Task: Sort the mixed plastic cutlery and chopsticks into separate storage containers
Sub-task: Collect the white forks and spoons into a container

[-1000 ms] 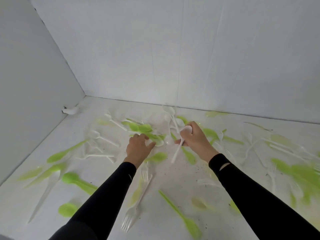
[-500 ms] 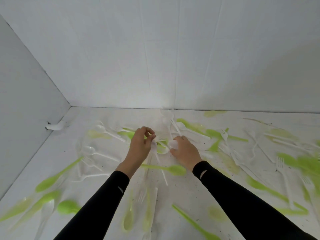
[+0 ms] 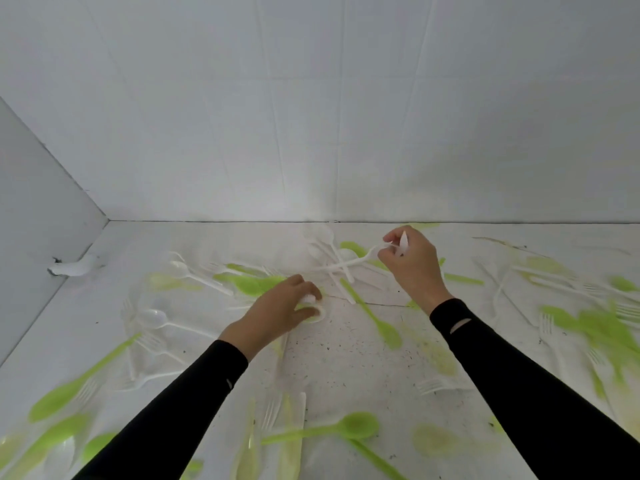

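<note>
White and green plastic cutlery [image 3: 385,329] lies scattered across the white floor [image 3: 349,355]. The left hand [image 3: 277,315] curls its fingers round a white spoon [image 3: 317,310] at the centre. Farther off and to the right, the right hand [image 3: 414,266] pinches a white utensil [image 3: 402,244], its type unclear.

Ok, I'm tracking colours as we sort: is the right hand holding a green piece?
No, the right hand pinches a white utensil in its fingers; nothing green is in its grip.
</note>
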{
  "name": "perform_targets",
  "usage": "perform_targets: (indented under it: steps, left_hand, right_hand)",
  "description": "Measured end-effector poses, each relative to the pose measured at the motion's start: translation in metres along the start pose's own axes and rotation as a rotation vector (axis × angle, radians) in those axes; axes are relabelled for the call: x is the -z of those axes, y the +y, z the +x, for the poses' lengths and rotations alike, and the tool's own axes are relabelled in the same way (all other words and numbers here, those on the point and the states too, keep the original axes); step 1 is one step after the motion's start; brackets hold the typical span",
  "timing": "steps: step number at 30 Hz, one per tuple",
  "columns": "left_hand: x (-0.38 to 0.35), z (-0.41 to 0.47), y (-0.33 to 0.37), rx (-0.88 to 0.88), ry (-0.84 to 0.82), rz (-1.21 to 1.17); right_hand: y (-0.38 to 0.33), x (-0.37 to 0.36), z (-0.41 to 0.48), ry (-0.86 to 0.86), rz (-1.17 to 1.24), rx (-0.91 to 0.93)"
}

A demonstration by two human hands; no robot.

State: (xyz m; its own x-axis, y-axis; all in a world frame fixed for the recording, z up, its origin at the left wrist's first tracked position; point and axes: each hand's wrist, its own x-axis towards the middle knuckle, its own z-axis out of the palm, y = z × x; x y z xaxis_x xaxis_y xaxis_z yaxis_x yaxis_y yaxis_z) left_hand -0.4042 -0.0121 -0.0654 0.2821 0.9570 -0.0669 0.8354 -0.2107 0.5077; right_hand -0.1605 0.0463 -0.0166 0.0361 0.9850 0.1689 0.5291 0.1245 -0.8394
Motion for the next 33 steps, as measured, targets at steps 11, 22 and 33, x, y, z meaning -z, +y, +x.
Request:
perform_targets:
  steps: [11,22,33]
  left_hand:
    - [0.007,0.007,0.006,-0.095,0.050,-0.050]
    - [0.060,0.037,0.015,-0.005,0.298,-0.373]
    - [0.020,0.103,-0.007,0.451,0.163,-0.096]
  right_hand:
    - [-0.028,0.007,0.035,0.015,0.461,-0.144]
    - [0.003,-0.044,0.046,-0.419,-0.430,-0.153]
    - [0.016,-0.069,0.036,-0.409,-0.492,-0.228]
